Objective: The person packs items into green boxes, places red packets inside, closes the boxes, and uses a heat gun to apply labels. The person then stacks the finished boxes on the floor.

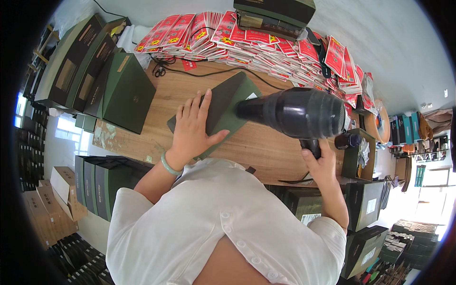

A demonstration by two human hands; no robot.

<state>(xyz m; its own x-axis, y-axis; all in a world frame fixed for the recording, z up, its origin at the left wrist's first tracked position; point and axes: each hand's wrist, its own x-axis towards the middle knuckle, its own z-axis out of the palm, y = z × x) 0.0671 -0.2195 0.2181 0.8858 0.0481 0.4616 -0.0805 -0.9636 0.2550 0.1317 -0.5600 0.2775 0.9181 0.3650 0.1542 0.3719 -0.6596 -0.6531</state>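
Observation:
A dark green box [226, 92] lies on the wooden table in front of me, with a white label on its side. My left hand [192, 126] rests on its near left part, fingers stretched out and thumb spread. My right hand [321, 159] is wrapped round the handle of a black hair dryer [304, 113]. The dryer's nozzle points left at the box's side, close to the label. From this angle I cannot tell whether nozzle and box touch.
Piles of red printed cards [204, 33] line the table's back edge, with dark boxes [275, 16] on top. More green boxes [126, 92] stand at left. Scissors [159, 71] and a black cable lie behind the box. A dark jar [348, 141] stands at right.

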